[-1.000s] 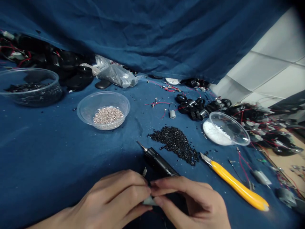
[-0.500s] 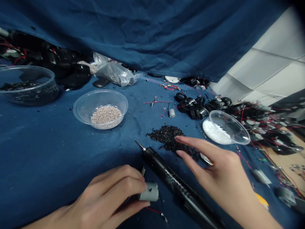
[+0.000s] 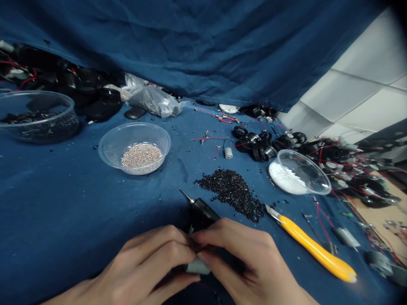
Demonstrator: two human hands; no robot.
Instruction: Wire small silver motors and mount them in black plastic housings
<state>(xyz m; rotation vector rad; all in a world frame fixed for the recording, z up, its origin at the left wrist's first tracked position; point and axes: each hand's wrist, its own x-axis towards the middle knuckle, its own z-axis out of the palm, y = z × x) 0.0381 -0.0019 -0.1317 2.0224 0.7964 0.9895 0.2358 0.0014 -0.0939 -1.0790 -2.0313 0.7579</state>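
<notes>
A small grey cylindrical motor (image 3: 197,267) is gripped in my left hand (image 3: 149,258), low in the middle of the view. My right hand (image 3: 244,258) meets it there, thumb and forefinger pinched together at the motor's upper side. Whatever those fingertips hold, if anything, is too small or hidden to make out. Just beyond both hands lies a black electric screwdriver (image 3: 203,212), its bit pointing up and left; my right hand covers the rest of it. Behind it spreads a pile of tiny black screws (image 3: 230,190).
A yellow utility knife (image 3: 311,243) lies to the right, blade exposed. Clear plastic bowls stand around: one with small metallic pieces (image 3: 104,146), one with white material (image 3: 318,171), one with dark bits (image 3: 68,103). Motors, wires and black parts (image 3: 260,146) crowd the right and back.
My right hand has moved from the pile of black screws down and left to the motor, its fingers now closed together. The utility knife has come into full view. My left hand keeps its hold.
</notes>
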